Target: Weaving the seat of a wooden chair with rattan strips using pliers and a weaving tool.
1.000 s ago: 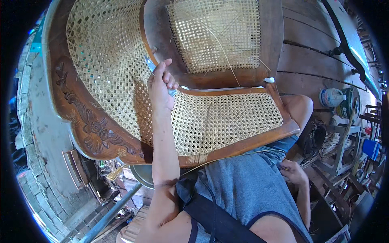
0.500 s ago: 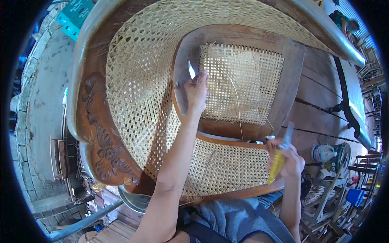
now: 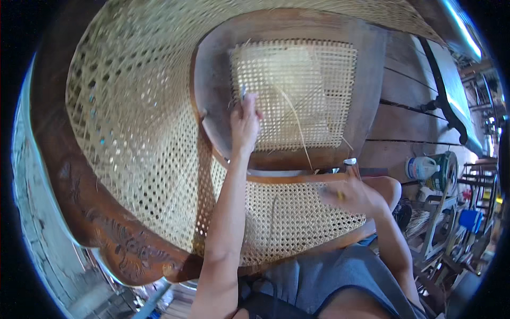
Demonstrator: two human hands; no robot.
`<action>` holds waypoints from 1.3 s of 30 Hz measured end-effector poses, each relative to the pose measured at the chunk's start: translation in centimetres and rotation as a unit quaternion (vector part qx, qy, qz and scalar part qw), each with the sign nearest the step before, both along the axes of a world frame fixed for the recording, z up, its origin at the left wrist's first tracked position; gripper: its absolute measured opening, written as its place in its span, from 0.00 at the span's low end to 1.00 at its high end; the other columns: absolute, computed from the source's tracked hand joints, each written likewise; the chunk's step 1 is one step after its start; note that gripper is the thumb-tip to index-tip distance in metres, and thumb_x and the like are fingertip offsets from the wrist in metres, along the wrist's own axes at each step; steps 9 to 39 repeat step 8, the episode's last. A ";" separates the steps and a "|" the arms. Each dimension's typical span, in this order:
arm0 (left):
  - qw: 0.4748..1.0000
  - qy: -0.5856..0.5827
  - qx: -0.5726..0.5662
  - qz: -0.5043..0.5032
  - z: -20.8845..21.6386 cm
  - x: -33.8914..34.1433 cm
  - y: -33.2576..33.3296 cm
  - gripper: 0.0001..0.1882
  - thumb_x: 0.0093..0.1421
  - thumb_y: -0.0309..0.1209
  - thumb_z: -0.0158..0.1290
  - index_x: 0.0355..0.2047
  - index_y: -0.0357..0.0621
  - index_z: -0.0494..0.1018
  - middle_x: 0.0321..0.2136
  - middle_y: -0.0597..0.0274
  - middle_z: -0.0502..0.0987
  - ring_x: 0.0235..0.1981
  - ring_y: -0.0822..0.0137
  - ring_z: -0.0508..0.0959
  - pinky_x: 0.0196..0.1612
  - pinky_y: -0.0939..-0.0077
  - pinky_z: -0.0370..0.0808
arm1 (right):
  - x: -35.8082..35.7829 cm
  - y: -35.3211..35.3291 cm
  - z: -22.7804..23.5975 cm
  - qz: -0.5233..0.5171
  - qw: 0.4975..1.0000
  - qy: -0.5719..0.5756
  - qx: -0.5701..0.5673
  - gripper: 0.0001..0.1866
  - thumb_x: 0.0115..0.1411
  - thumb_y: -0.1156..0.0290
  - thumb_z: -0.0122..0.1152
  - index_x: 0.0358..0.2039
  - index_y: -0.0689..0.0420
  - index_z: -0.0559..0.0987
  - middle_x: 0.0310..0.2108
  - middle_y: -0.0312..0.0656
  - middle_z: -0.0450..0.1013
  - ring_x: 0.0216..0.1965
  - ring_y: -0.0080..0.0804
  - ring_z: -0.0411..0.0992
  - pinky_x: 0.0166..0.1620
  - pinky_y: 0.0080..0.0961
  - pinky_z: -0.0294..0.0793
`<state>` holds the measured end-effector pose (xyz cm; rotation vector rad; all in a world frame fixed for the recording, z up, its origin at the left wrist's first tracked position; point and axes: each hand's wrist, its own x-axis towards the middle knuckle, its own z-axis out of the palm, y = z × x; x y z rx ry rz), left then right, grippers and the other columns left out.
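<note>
A wooden chair with woven cane fills the middle. Its seat panel of open cane mesh [image 3: 297, 95] is set in a dark wooden seat frame [image 3: 212, 69]. My left hand [image 3: 245, 125] is closed around a slim pointed tool [image 3: 244, 91] at the panel's left edge. One loose cane strand [image 3: 295, 114] curves across the mesh toward the front. Over the near curved cane side [image 3: 297, 218], my right hand [image 3: 358, 194] is closed on a yellow-handled tool [image 3: 340, 195]. Motion blurs that tool, and my fingers hide most of it.
Carved wood [image 3: 127, 239] borders the chair at left. To the right stand a white jug [image 3: 422, 168], a green container [image 3: 445, 170] and a blue object [image 3: 470, 220] among wooden chair frames. A dark-edged bench [image 3: 443, 93] stands far right.
The view has shifted, and the chair looks nearer and further left. My right hand has moved left over the near cane, and the yellow-handled tool has turned. My left hand stays by the seat panel.
</note>
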<state>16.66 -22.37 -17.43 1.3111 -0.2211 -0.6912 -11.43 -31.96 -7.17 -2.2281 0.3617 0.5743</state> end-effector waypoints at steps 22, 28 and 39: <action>0.990 -0.004 0.086 -0.112 0.4 -3.1 -0.1 0.24 0.68 0.52 0.46 0.45 0.44 0.73 0.20 0.67 0.71 0.13 0.81 0.66 0.15 0.84 0.65 | -21.7 10.2 0.3 -0.185 0.942 0.275 -0.058 0.28 0.63 0.45 0.55 0.53 0.52 0.79 0.47 0.59 0.75 0.52 0.43 0.75 0.57 0.38 0.70; 0.990 -0.004 0.086 -0.112 0.4 -3.1 -0.1 0.24 0.68 0.52 0.46 0.45 0.44 0.73 0.20 0.67 0.71 0.13 0.81 0.66 0.15 0.84 0.65 | -21.7 10.2 0.3 -0.185 0.942 0.275 -0.058 0.28 0.63 0.45 0.55 0.53 0.52 0.79 0.47 0.59 0.75 0.52 0.43 0.75 0.57 0.38 0.70; 0.990 -0.004 0.086 -0.112 0.4 -3.1 -0.1 0.24 0.68 0.52 0.46 0.45 0.44 0.73 0.20 0.67 0.71 0.13 0.81 0.66 0.15 0.84 0.65 | -21.7 10.2 0.3 -0.185 0.942 0.275 -0.058 0.28 0.63 0.45 0.55 0.53 0.52 0.79 0.47 0.59 0.75 0.52 0.43 0.75 0.57 0.38 0.70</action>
